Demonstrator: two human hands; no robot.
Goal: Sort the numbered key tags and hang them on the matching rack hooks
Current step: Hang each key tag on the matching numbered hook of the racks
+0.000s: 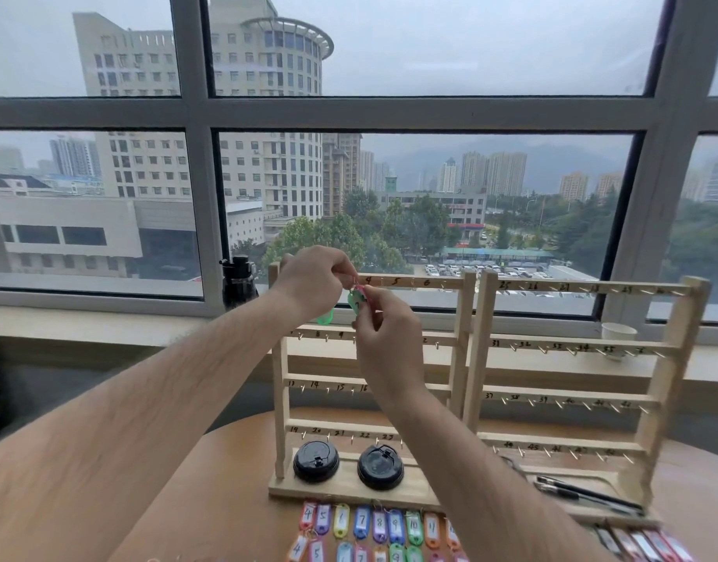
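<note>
Pinching one pink tag point(360, 288) beside two green tags point(324, 317), left hand point(312, 279) and right hand point(383, 338) meet before two racks point(456, 358).

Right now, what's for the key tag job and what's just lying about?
Job: pale wooden hook racks, coloured plastic key tags, green plastic key tag pinched by left hand and right hand.
Lying about: two black round lids, black pens, white paper cup, black bottle.
</note>
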